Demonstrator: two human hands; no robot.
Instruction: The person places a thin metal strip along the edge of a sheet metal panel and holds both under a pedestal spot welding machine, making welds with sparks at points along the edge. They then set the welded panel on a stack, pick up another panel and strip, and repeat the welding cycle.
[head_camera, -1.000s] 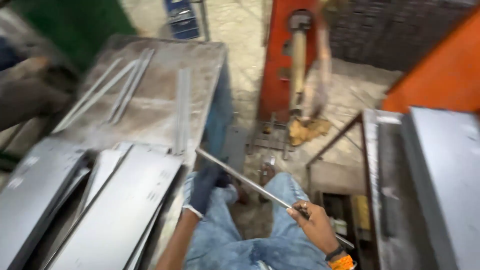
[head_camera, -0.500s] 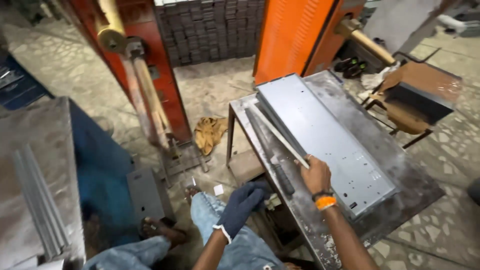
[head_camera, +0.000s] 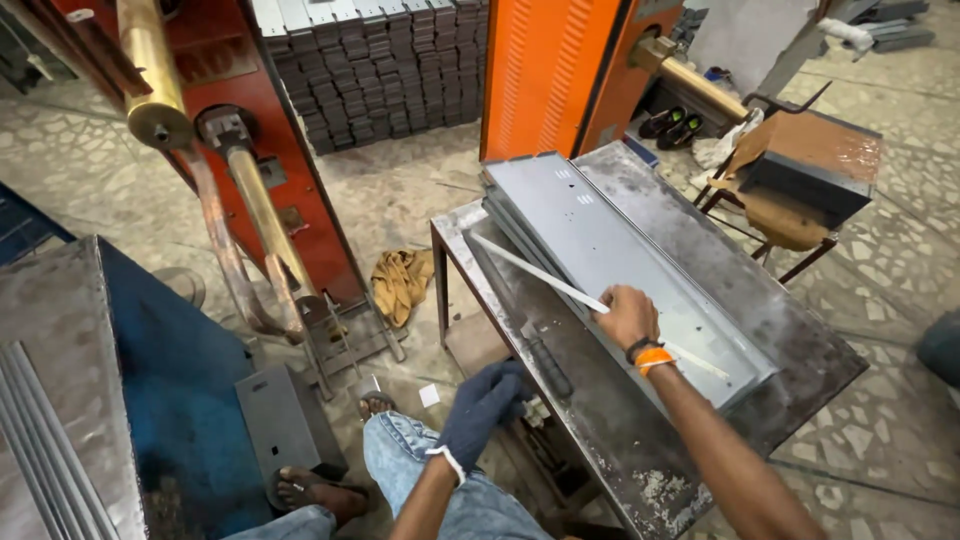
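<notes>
A thin, pale metal strip (head_camera: 560, 278) lay slantwise across the centre of the frame, running from the near corner of a steel work table (head_camera: 800, 345) toward the lower right. The right hand (head_camera: 627, 315), bare and wearing an orange band at the wrist, was closed on the strip partway along its length, fingers curled around it. The strip rested on a stack of grey sheet-metal panels (head_camera: 610, 235) with folded edges and small punched holes, which lay lengthwise on the table.

The left hand (head_camera: 487, 400), in a dark blue glove with a white cuff, sat at the table's near edge, low in the centre of the frame, fingers curled in; whether it gripped anything could not be told. Just beside it, a dark bar-like tool (head_camera: 530, 335) lay along the table's left side.

Below the hands were the person's knees in blue jeans (head_camera: 400, 460) and a sandalled foot (head_camera: 310, 492). A tan rag (head_camera: 400, 283) lay on the stone floor left of the table. At upper left stood a red machine (head_camera: 270, 150) with brass-coloured arms, and at top centre an orange cabinet (head_camera: 545, 75) beside stacked grey metal parts (head_camera: 370, 65). A second table (head_camera: 60, 350) with strips filled the lower left, and a rusty brown stool (head_camera: 800, 160) stood at upper right.
</notes>
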